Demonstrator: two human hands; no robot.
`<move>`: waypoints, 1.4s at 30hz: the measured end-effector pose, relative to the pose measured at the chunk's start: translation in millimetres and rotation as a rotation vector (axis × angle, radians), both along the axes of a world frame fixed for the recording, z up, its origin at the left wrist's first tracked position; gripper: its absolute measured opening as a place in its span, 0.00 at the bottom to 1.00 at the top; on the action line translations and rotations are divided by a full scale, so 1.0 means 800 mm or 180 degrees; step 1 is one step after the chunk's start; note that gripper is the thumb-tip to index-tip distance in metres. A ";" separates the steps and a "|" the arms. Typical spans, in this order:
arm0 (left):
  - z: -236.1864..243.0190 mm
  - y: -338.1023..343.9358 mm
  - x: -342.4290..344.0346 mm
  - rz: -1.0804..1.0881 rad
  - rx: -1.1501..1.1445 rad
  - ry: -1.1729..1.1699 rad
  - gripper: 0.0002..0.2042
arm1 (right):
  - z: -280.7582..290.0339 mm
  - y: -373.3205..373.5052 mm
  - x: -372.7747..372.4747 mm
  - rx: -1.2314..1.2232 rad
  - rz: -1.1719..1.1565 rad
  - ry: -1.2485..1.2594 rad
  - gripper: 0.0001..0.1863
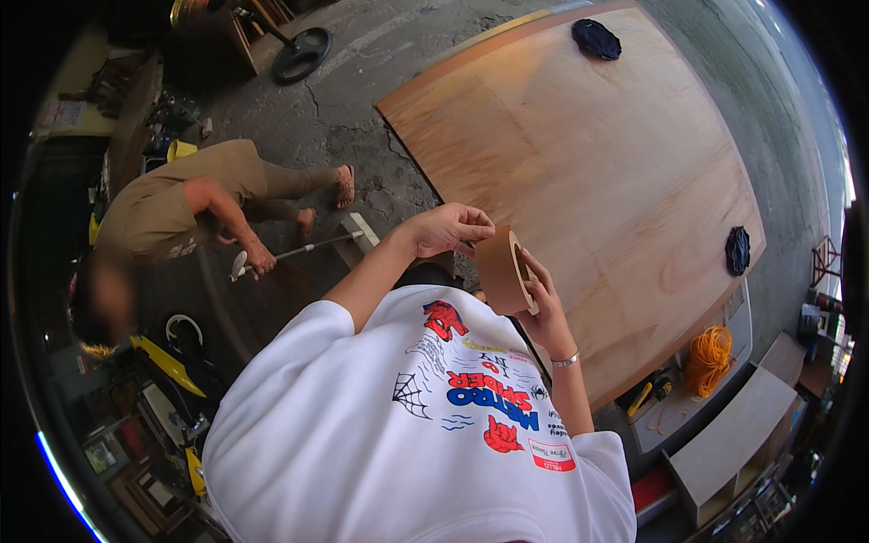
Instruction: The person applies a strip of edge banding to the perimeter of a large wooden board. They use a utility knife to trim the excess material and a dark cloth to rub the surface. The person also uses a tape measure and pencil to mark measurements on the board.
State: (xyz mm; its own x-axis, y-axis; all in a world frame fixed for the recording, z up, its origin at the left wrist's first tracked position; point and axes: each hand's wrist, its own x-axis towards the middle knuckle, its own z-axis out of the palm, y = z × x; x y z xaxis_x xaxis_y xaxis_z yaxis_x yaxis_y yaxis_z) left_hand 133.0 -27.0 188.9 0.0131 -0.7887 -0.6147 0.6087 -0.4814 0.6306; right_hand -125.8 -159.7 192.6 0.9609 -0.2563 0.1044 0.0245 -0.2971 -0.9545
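A wide roll of brown tape (497, 271) is held upright in front of my chest, over the near edge of a large wooden board (579, 154). My right hand (547, 317) grips the roll from its right side, with fingers at the open core. At the roll's upper left edge, my left hand (451, 229) is closed in a pinch, its fingertips against the tape. Whether a loose tape end lies between those fingertips is too small to make out. Two dark bundled cloths (596, 40) lie on the board, one at the far edge and one at the right.
To the left, another person (181, 199) bends over, holding a long-handled tool (299, 251). A bundle of orange cord (709, 360) and a yellow-handled cutter (640, 398) sit right of the board. A black steering wheel (301, 56) lies on the cracked floor at the far left.
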 end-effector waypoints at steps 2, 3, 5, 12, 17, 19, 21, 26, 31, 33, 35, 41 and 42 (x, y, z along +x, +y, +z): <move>0.005 0.007 -0.004 0.0049 0.0032 -0.0171 0.07 | 0.004 0.006 -0.004 0.0166 0.0044 0.0219 0.22; -0.001 0.011 -0.007 0.0091 -0.0004 -0.0557 0.07 | 0.006 0.007 -0.003 0.0238 0.0064 0.0347 0.22; -0.015 0.019 -0.014 0.0165 -0.0054 -0.1339 0.06 | 0.010 0.009 0.008 -0.0780 0.0165 0.0279 0.21; 0.009 0.030 0.019 0.1226 -0.0534 -0.3398 0.05 | 0.021 0.043 0.045 -0.0356 -0.0247 0.0457 0.19; 0.088 0.023 0.107 0.1329 -0.0872 -0.3979 0.07 | -0.045 0.009 0.129 -0.0115 -0.0378 0.3591 0.23; 0.089 0.053 0.178 0.1635 -0.0103 -0.3695 0.08 | -0.026 0.028 0.115 0.0248 -0.0397 0.2139 0.24; 0.086 0.077 0.227 0.1479 0.0328 -0.3752 0.08 | 0.003 0.031 0.122 0.0516 -0.0263 0.1300 0.25; 0.086 0.079 0.237 0.1710 -0.0432 -0.4001 0.05 | -0.014 0.039 0.143 -0.0327 0.0080 0.2541 0.26; 0.103 0.073 0.312 0.2248 -0.0143 -0.4586 0.09 | -0.015 -0.001 0.166 0.0743 -0.0208 0.3066 0.26; 0.074 0.095 0.394 0.2072 -0.0319 -0.4573 0.09 | 0.033 0.016 0.179 0.0513 -0.0037 0.1973 0.24; 0.082 0.084 0.415 0.2117 -0.0070 -0.4600 0.10 | 0.036 0.021 0.186 0.0266 -0.0029 0.1854 0.24; 0.012 0.036 0.406 0.1973 -0.0236 -0.4661 0.10 | -0.038 0.019 0.189 -0.1236 0.0030 0.3582 0.27; -0.010 0.043 0.423 0.1890 -0.0101 -0.4452 0.09 | -0.037 0.016 0.184 -0.0912 0.0083 0.3760 0.27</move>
